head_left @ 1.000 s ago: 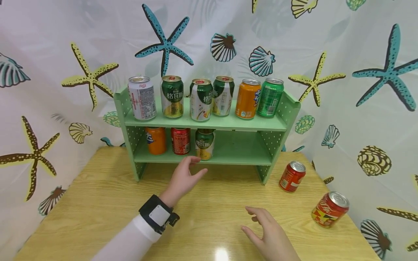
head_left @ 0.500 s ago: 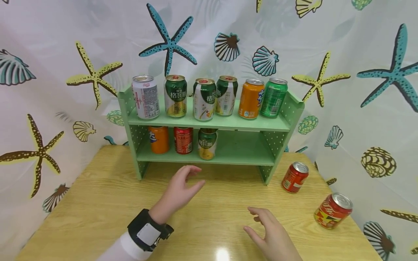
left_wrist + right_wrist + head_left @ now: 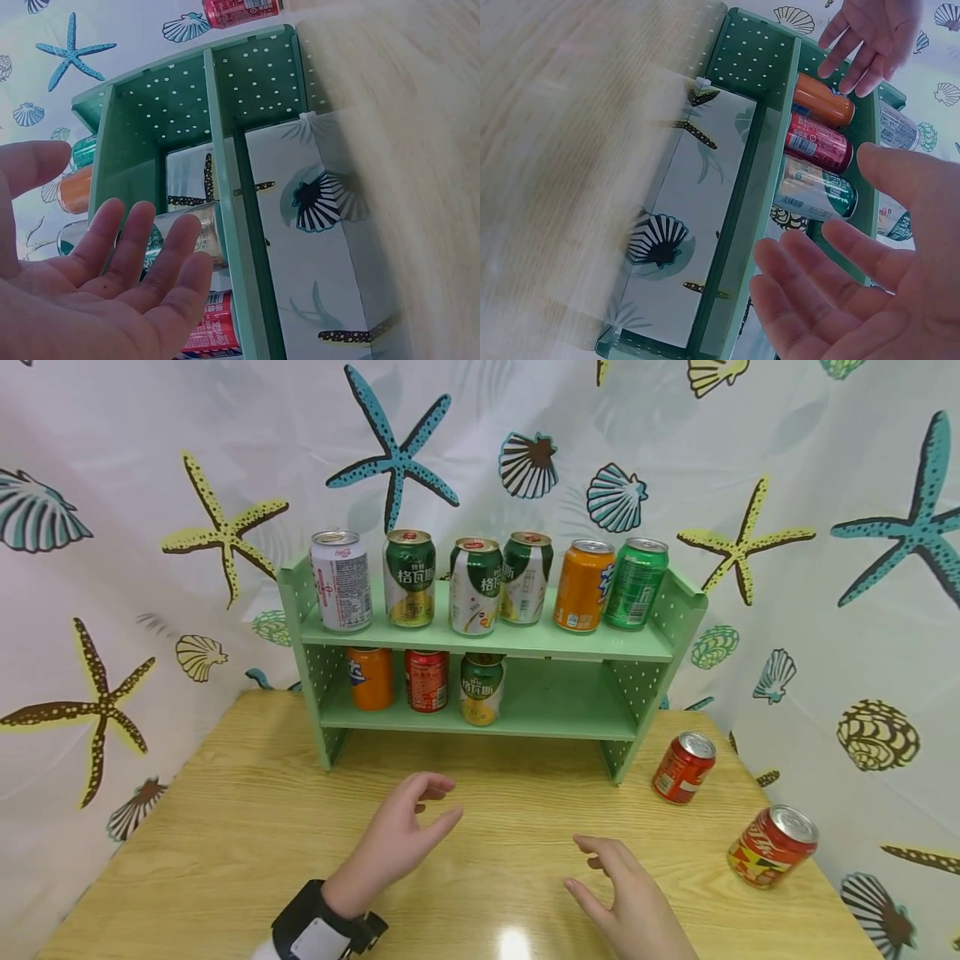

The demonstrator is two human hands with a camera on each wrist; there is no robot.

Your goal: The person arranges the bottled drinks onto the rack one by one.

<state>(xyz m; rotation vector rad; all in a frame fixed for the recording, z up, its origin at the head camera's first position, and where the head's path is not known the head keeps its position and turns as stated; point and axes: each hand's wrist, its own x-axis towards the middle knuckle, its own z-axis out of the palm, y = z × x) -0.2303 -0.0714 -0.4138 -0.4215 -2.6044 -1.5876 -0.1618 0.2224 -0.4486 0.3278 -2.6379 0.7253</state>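
A green two-tier shelf (image 3: 573,697) stands at the back of the table. My left hand (image 3: 396,833) hovers over the wood in front of it, fingers slightly bent and thumb apart, holding nothing. To the right, my right hand (image 3: 628,897) is likewise loose, with nothing in it. On the lower tier are an orange can (image 3: 372,681), a red can (image 3: 427,682) and a green-and-gold can (image 3: 482,692). The upper tier bears a white can (image 3: 343,583), several green-and-white cans (image 3: 476,592), an orange can (image 3: 583,587) and a green can (image 3: 637,585).
Two red cans stand apart on the table's right side: one can (image 3: 683,768) beside the shelf's right leg, the other can (image 3: 772,847) nearer the front. A patterned curtain (image 3: 480,410) hangs behind and beside the wooden table (image 3: 247,827).
My left hand has drawn back from near the lower tier, down and toward me. The right hand has hardly moved. The cans stay in place; the view has shifted slightly.
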